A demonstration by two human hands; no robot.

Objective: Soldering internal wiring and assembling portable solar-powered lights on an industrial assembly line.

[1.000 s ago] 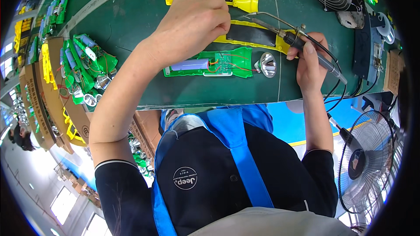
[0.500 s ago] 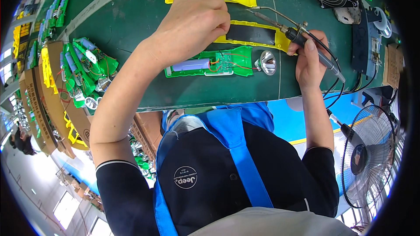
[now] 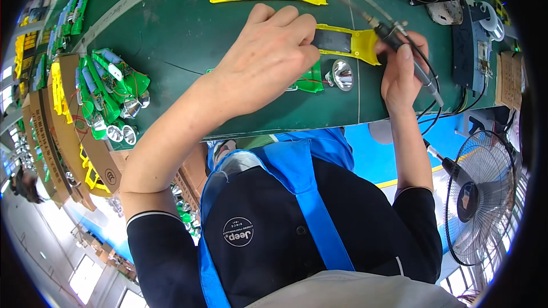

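One soldering iron (image 3: 391, 38) sits pinched in right hand (image 3: 404, 71); left hand (image 3: 274, 51) curls, grip hidden.

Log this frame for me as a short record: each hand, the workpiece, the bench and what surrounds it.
Left hand: fingers curled, over the workpiece; any grip is hidden
Right hand: holding a soldering iron, tip blurred
Workpiece: green housing, mostly hidden by the left hand and forearm; a red wire runs to a silver reflector
Bench: dark green
Beyond workpiece: yellow shell with dark inlay
Bench left: cluster of green assemblies
Off bench, lower right: caged fan
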